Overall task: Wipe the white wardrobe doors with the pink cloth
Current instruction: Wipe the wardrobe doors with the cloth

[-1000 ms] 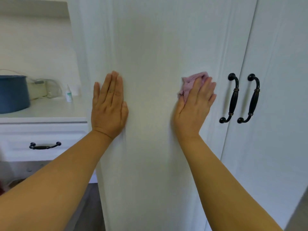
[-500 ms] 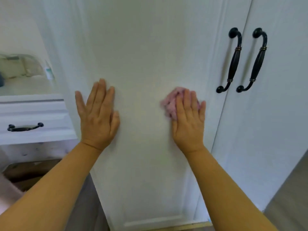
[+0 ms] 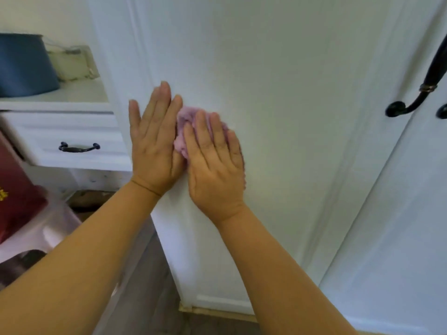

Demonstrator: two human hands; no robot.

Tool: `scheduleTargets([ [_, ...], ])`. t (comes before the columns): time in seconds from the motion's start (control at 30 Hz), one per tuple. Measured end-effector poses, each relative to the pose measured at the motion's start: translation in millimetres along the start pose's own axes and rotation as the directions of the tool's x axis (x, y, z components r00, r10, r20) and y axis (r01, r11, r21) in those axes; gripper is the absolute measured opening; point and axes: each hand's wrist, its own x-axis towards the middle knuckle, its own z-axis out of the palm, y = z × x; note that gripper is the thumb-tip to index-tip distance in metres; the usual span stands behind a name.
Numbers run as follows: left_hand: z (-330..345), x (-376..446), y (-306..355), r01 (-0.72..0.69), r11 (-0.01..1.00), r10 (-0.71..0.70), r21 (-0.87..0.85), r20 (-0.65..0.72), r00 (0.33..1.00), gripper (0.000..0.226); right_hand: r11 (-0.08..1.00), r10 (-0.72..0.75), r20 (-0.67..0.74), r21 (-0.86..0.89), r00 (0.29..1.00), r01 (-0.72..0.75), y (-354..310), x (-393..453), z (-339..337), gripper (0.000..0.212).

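Left hand (image 3: pixel 154 146) flat on wardrobe door (image 3: pixel 278 117), fingers straight and together, grip released, holding nothing. Right hand (image 3: pixel 215 163) just beside it, thumbs touching or nearly so, palm pressing pink cloth (image 3: pixel 185 131) against the door, fingers straight and lying over the wad, grip released, not curled round it. Cloth bunched, fuzzy terry-like texture, lumpy rounded shape, poking out above and left of right-hand fingers and along the hand's right edge, squeezed between the two hands at its left side. Door panel white, matte, smooth, faint vertical grain, raised moulded stiles at both sides. Second door (image 3: pixel 399 226) to the right, same white finish, narrow vertical seam between the two. Dark metal door handle (image 3: pixel 425 85) at upper right, glossy, curved, brass-toned ring near lower end, round foot on the door; sliver of a second handle at frame edge. Bare forearms coming in from bottom left and bottom centre. White table (image 3: pixel 72 102) at left with ribbed drawer front (image 3: pixel 72 139) and black curved drawer pull (image 3: pixel 79 147). Blue bucket-like container (image 3: pixel 24 66) on top of table, tapered, smooth. Dark red item (image 3: pixel 17 192) below at left edge, yellow print, blurred. Grey wood-look floor (image 3: pixel 145 298) at bottom.
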Motion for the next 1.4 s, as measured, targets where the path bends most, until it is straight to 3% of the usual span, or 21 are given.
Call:
scheduleTargets([
  [0.07,-14,-8,-7,-0.01,0.997,0.013,-0.083,0.044,0.999,0.051,0.998,-0.07,0.019,-0.005,0.997,0.07,14,-6,-3,0.054],
  [0.13,-24,-18,-16,0.051,0.997,-0.05,-0.051,0.024,0.998,0.058,0.996,-0.089,-0.053,-0.028,0.995,0.088,28,6,-13,0.049],
  [0.2,-28,-25,-24,0.161,0.987,-0.161,-0.025,-0.011,0.987,0.06,0.999,-0.025,-0.172,-0.031,0.985,0.02,27,43,-16,0.043],
  [0.27,-27,-28,-24,0.238,0.965,-0.239,-0.105,0.009,0.971,0.058,0.999,0.037,-0.272,-0.014,0.962,-0.042,18,82,-10,0.044],
  [0.4,-15,-33,-21,0.2,0.96,-0.206,-0.195,-0.009,0.979,0.052,0.998,-0.019,-0.363,-0.068,0.932,-0.006,-4,91,11,0.037],
  [0.5,-7,-53,-24,0.186,0.955,-0.2,-0.232,-0.04,0.979,0.052,0.991,-0.129,-0.302,-0.085,0.945,0.108,-20,22,40,0.03],
  [0.57,-5,-80,-21,0.187,0.957,-0.198,-0.22,-0.03,0.98,0.053,0.989,-0.14,-0.204,-0.064,0.969,0.13,-19,-45,52,0.037],
  [0.63,0,-121,-12,0.182,0.962,-0.181,-0.202,0.024,0.983,0.053,0.979,-0.149,-0.001,-0.138,0.989,0.147,-20,-129,56,0.049],
  [0.7,-1,-153,-4,0.208,0.963,-0.194,-0.168,0.096,0.976,0.058,0.967,-0.144,0.229,-0.174,0.963,0.186,-28,-197,52,0.06],
  [0.77,-2,-175,7,0.234,0.954,-0.204,-0.189,0.168,0.964,0.063,0.974,-0.059,0.347,-0.187,0.936,0.13,-39,-228,48,0.069],
  [0.87,-8,-190,14,0.251,0.938,-0.188,-0.238,0.256,0.948,0.06,0.988,0.028,0.277,-0.154,0.96,0.016,-47,-208,55,0.068],
  [0.93,-11,-200,15,0.251,0.927,-0.169,-0.278,0.289,0.942,0.062,0.993,0.024,0.171,-0.116,0.985,-0.004,-45,-172,58,0.052],
  [1.07,-10,-206,13,0.246,0.94,-0.172,-0.236,0.295,0.94,0.074,0.99,0.023,-0.071,-0.136,0.997,-0.032,-32,-81,56,0.043],
  [1.17,-6,-201,13,0.246,0.942,-0.181,-0.23,0.269,0.946,0.076,0.985,0.051,-0.169,-0.155,0.984,-0.078,-37,-65,64,0.042],
  [1.27,-8,-203,14,0.276,0.919,-0.194,-0.281,0.286,0.938,0.068,0.986,0.113,-0.078,-0.112,0.991,-0.121,-49,-138,74,0.047],
  [1.4,-18,-209,15,0.281,0.914,-0.183,-0.292,0.323,0.929,0.062,0.987,0.057,0.305,-0.16,0.951,-0.008,-53,-257,67,0.071],
])
